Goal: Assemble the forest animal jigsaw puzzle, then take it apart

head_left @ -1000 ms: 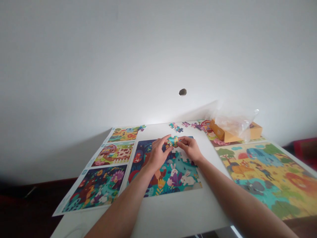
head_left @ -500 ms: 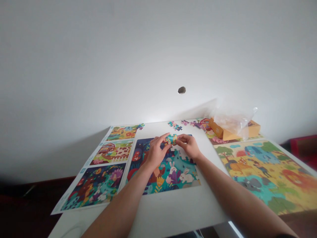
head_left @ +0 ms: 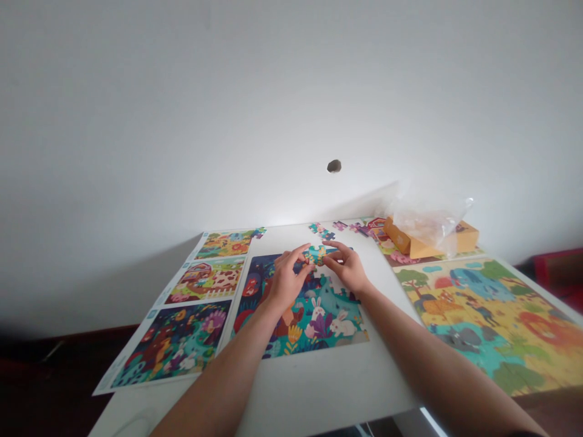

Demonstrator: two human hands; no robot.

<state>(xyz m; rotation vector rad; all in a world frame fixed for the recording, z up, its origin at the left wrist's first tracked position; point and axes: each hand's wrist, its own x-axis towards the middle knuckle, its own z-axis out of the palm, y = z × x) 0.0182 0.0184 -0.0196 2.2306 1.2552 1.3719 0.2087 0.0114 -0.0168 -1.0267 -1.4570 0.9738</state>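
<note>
Between my two hands is a teal jigsaw piece [head_left: 315, 255] with yellow leaf shapes; whether it is one piece or two joined cannot be made out. My left hand [head_left: 290, 274] pinches its left side, and my right hand [head_left: 345, 267] grips the right side. Both are raised over the upper part of a partly assembled puzzle [head_left: 298, 331] with rabbits and plants on a dark ground. An uneven gap in that puzzle shows below the held piece, partly hidden by my fingers.
Loose jigsaw pieces [head_left: 322, 230] lie near the wall, and others [head_left: 259, 232] rest on a printed picture sheet [head_left: 157, 317] at left. On the right are an assembled savanna puzzle [head_left: 492, 321], a yellow box [head_left: 416, 246] and a clear plastic bag [head_left: 430, 215].
The held piece has turned slightly between my fingers and shows more of its face. My hands stay almost in the same place.
</note>
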